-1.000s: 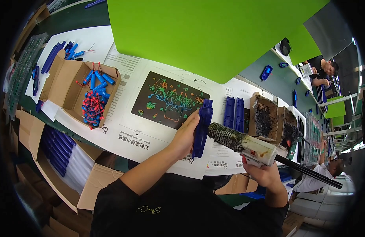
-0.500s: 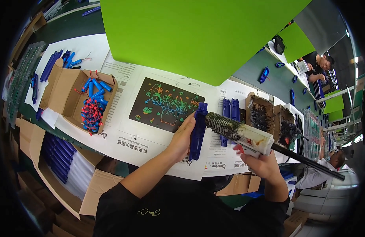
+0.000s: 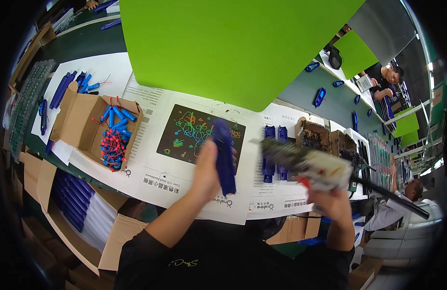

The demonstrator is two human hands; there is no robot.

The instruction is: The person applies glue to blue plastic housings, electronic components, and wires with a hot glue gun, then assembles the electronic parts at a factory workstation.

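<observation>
Blue plastic casing [image 3: 225,162] gripped beside left fingers [image 3: 208,152], glue gun [image 3: 325,169] clasped in right fingers [image 3: 321,197]

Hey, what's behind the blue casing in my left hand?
Behind the casing, a patterned black panel shows on either side, with white paper around it. Whatever lies directly behind the casing and your left hand is covered.

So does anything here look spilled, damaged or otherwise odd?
Mainly the gun-shaped tool in the right hand: its pale body carries dark and brownish stains, so it looks grimy, though blur would hide any damage. Some blue cylinders also lie loose outside the open cardboard box that holds others, perhaps deliberately.
</observation>
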